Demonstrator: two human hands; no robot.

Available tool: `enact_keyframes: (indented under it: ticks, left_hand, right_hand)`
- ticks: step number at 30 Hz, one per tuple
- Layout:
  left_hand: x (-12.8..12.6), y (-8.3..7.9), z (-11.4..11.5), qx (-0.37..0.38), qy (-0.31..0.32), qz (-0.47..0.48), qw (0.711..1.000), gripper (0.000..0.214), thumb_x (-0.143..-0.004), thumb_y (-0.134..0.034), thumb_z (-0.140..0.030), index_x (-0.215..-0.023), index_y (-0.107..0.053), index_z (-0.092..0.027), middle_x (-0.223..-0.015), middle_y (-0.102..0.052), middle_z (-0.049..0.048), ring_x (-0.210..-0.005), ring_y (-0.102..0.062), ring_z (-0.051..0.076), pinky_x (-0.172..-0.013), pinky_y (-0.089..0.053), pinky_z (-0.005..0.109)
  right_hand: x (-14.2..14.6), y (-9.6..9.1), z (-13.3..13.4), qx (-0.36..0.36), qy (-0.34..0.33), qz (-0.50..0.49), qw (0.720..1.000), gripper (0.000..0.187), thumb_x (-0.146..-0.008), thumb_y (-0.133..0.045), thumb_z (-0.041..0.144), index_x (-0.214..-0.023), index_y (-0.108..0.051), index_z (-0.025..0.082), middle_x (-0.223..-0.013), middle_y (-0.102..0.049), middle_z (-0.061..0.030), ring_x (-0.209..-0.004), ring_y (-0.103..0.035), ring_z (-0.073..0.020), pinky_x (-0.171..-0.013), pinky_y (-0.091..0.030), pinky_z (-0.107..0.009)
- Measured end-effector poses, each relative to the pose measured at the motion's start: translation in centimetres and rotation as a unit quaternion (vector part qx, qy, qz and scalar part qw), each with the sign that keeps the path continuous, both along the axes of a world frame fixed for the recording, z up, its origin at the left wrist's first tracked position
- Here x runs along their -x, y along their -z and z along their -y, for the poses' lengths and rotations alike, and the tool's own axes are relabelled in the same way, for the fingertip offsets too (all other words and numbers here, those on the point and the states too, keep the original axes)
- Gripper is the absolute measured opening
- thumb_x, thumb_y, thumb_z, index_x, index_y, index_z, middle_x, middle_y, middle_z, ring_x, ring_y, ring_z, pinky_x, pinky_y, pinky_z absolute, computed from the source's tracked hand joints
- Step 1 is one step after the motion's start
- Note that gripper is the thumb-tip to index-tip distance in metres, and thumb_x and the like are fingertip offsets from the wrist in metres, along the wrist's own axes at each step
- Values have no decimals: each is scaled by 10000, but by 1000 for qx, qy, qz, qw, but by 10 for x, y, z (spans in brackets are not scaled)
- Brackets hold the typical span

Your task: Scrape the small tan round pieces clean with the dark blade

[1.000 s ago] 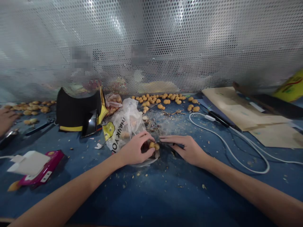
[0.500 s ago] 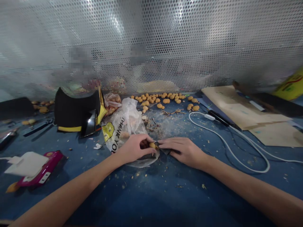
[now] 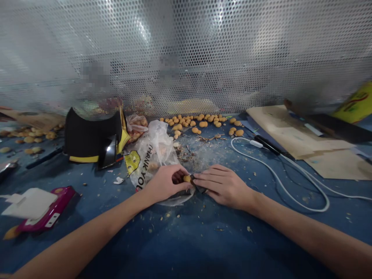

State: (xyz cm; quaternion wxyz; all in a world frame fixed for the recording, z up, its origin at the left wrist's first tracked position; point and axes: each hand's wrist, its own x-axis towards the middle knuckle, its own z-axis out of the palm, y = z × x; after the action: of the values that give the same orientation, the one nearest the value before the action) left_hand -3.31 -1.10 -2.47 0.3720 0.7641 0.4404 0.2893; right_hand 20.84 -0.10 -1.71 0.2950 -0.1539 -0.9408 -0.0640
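My left hand (image 3: 167, 181) pinches a small tan gourd (image 3: 187, 179) between thumb and fingers, low over the desk. My right hand (image 3: 225, 184) presses a dark grey piece of sandpaper (image 3: 200, 188) against the gourd's right side, fingers together and flat over it. Both hands meet near the middle of the view; most of the gourd is hidden by fingers. Under and behind my left hand lies a clear plastic bag (image 3: 158, 149) printed THANK YOU. Dry stem scraps (image 3: 186, 154) are scattered just beyond the hands.
Several small gourds (image 3: 203, 124) line the back by the perforated metal screen (image 3: 197, 42). On the left are a black-and-yellow curved holder (image 3: 90, 135), a phone (image 3: 107, 152) and a magenta device (image 3: 58, 207) under a white charger (image 3: 30, 207). A white cable (image 3: 276, 174) and brown paper (image 3: 290, 131) lie right.
My hands stay together on the gourd; my right hand has shifted slightly. At far left, a dark flat shape is gone, and a tan shape now shows above more gourds. The view has moved slightly.
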Motion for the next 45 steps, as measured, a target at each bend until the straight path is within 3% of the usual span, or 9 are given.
enact_keyframes:
  ticks: [6,11,16,21,26,31,37,42,45]
  left_hand:
    - [-2,-6,2,-85,16,-31,996,228,-767,-755,-355,-833,-626,-179,-798,-637,-3,-686,-596,119,-643,-504,236]
    - [-1,-4,0,-61,15,-28,998,218,-797,-724,-367,-860,-630,-181,-792,-642,-2,-680,-603,123,-631,-502,237]
    - [0,-5,-2,-114,46,-50,991,210,-780,-743,-349,-844,-638,-179,-838,-636,12,-720,-596,133,-672,-497,250]
    - [0,-8,-1,-70,39,-36,996,232,-803,-725,-379,-883,-636,-180,-866,-658,18,-743,-617,140,-672,-505,246]
    - [0,-8,0,-142,74,-74,984,241,-810,-720,-388,-897,-629,-183,-930,-636,34,-818,-612,161,-766,-499,290]
    - [1,-6,0,-139,74,-73,985,230,-824,-702,-389,-908,-616,-193,-926,-617,28,-787,-602,153,-749,-499,285]
    - [2,-3,-2,-161,100,-67,980,239,-819,-706,-395,-928,-633,-195,-966,-610,42,-825,-602,162,-783,-501,297]
    - [2,-5,-1,-126,82,-51,987,239,-807,-720,-388,-915,-636,-191,-944,-628,33,-767,-609,143,-760,-512,290]
    - [2,-6,-1,-131,92,-51,986,223,-805,-725,-368,-923,-648,-194,-965,-631,39,-818,-616,157,-777,-514,298]
  right_hand:
    - [3,7,-2,54,6,-14,998,300,-908,-555,153,-1182,-675,165,-1162,-716,-88,-1073,-673,-204,-950,-549,-392]
    - [0,6,-1,60,-35,-6,998,324,-915,-534,143,-1218,-648,144,-1173,-709,-102,-1119,-656,-216,-970,-556,-383]
    - [-2,9,-1,103,-19,-14,994,296,-905,-535,120,-1173,-662,130,-1169,-707,-113,-1083,-674,-215,-957,-568,-382]
    - [-2,14,-3,133,-28,-32,990,298,-891,-567,130,-1171,-657,174,-1148,-716,-93,-1088,-669,-200,-960,-563,-364]
    - [-1,14,-4,167,-14,-30,985,265,-890,-552,107,-1127,-658,161,-1129,-717,-104,-1068,-674,-202,-948,-567,-374]
    - [-4,12,-3,149,-52,-26,987,284,-875,-567,116,-1132,-669,182,-1126,-720,-93,-1099,-657,-208,-977,-549,-401]
    - [-3,10,-2,167,-28,-24,985,275,-893,-551,113,-1128,-676,183,-1099,-728,-91,-1054,-676,-195,-937,-572,-374]
    - [-4,11,-2,132,-66,-40,988,291,-880,-582,139,-1150,-676,196,-1107,-732,-77,-1080,-666,-196,-952,-564,-372]
    - [-5,12,-2,156,-50,-34,986,276,-884,-582,145,-1138,-681,190,-1114,-730,-83,-1070,-672,-196,-953,-565,-373]
